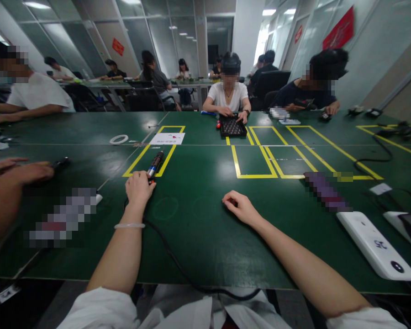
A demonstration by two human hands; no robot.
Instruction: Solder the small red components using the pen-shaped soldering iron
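Note:
My left hand [137, 189] is closed around the near end of a corded electric screwdriver [155, 165], a dark cylinder with a silver and blue band. Its narrow tip points away from me, between yellow tape lines. A black cord [169, 251] runs from below my left wrist toward the table's front edge. My right hand [240, 208] rests on the green table [192, 246] with its fingers loosely curled in, and nothing shows in them. Beyond the screwdriver lies a white paper sheet [167, 138] with small red and dark marks.
A white power bank [376, 246] and a blurred-out phone [325, 192] lie at right; another blurred phone [65, 217] lies at left. A co-worker's hand [30, 173] reaches in there. Across the table, a person handles a black tray [233, 127]. A tape roll [118, 140] lies far left.

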